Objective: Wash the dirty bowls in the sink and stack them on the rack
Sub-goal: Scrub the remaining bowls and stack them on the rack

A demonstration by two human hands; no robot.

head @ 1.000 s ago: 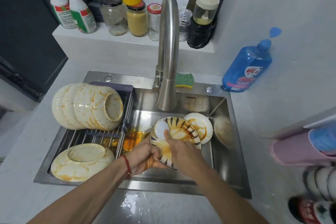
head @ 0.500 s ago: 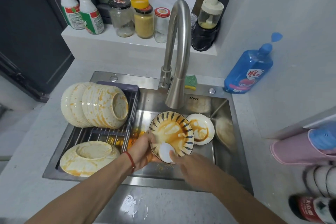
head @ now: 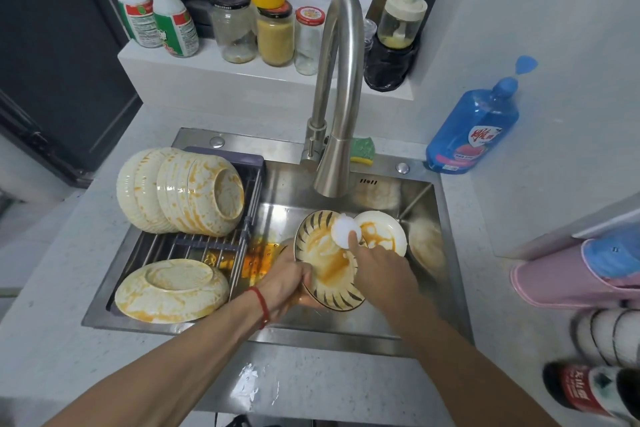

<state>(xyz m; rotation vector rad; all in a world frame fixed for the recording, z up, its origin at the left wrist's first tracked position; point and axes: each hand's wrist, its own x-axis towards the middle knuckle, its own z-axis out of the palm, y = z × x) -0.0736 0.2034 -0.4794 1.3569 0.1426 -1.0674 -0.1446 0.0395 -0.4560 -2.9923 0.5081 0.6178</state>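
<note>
My left hand point(head: 287, 282) grips the near-left rim of a black-striped bowl point(head: 320, 253) smeared with orange sauce, tilted over the sink point(head: 346, 326). My right hand point(head: 377, 263) holds a white round scrub pad point(head: 341, 229) against the bowl's upper inner rim. Behind it in the basin lies a stained white bowl point(head: 384, 236). On the rack point(head: 194, 246) across the sink's left side, a row of stained cream bowls point(head: 180, 194) lies on its side. One more cream bowl point(head: 169, 291) sits upside down at the front.
The steel tap point(head: 337, 107) arches over the basin just behind the bowl. A green sponge point(head: 363, 149) lies at its base, and a blue soap bottle point(head: 474, 125) stands on the counter to the right. Jars and spray bottles line the back ledge point(head: 207, 69). Stacked bowls point(head: 609, 340) sit far right.
My right hand moved the white pad from the bowl's lower inside up to its far rim. My left hand still grips the bowl, which has tilted a little.
</note>
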